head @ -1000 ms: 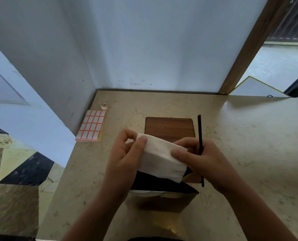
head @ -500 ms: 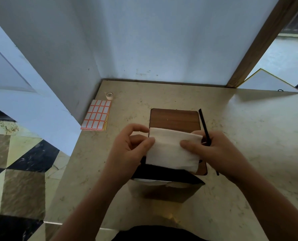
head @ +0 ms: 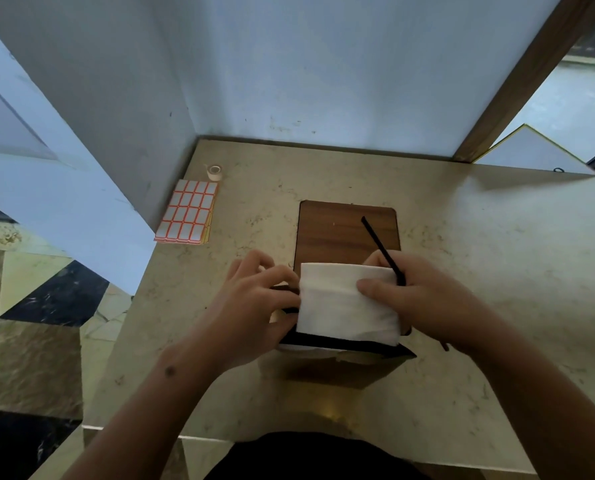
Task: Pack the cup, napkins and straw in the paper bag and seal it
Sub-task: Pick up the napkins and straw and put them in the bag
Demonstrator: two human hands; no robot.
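Note:
A folded white napkin (head: 344, 303) is held flat between both hands, just above the open mouth of a brown paper bag (head: 330, 370) with a dark rim. My left hand (head: 254, 306) pinches the napkin's left edge and touches the bag's rim. My right hand (head: 417, 299) grips the napkin's right side together with a thin black straw (head: 381, 249), which points up and away over a wooden board (head: 337, 230). A sliver of white shows inside the bag under the rim; I cannot tell whether it is the cup.
A sheet of red-bordered white labels (head: 187, 211) and a small roll of tape (head: 215, 172) lie at the table's far left corner by the wall. The table's left edge drops to a tiled floor (head: 29, 341). A wooden post (head: 518, 74) stands far right.
The napkin has been lowered toward the bag's mouth and squared up. The straw in my right hand has tilted leftward over the board. The camera has tipped down.

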